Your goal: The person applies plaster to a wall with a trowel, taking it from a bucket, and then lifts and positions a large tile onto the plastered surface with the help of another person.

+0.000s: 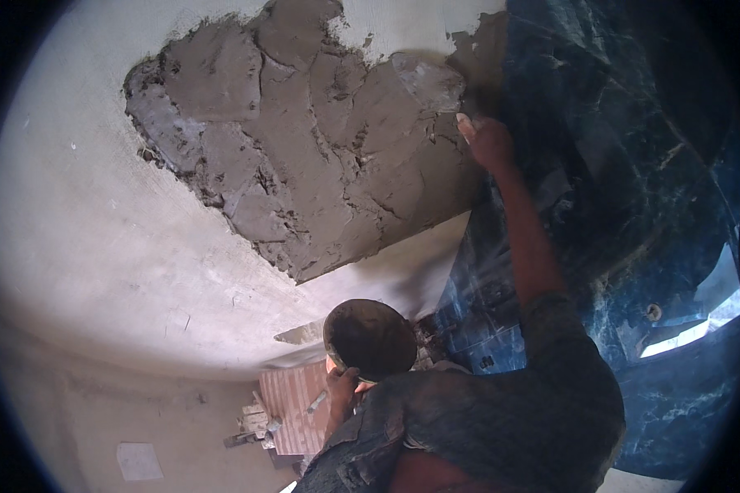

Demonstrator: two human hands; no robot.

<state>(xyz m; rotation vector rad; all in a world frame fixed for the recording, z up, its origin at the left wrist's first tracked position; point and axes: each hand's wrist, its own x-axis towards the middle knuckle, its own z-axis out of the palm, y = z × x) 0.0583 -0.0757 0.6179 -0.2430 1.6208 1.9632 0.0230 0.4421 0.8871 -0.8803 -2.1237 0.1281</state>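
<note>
On the left, my left hand [341, 386] is closed on the near rim of a dark round bucket [370, 338], whose inside is in shadow. My right arm reaches up to the wall, where a wide patch of wet grey-brown mortar [304, 140] lies in rough, ridged strokes. Closed at the right side of that patch, my right hand [492, 144] grips a trowel [427, 80]. The smeared, leaf-shaped blade lies against the mortar, and my fingers partly hide the handle.
Pale wall surface [140, 238] surrounds the mortar. A dark blue marbled sheet [600, 205] hangs along the right. Below, beyond the bucket, are a reddish striped block stack [292, 407], some rubble pieces [256, 417] and a pale square sheet [139, 461].
</note>
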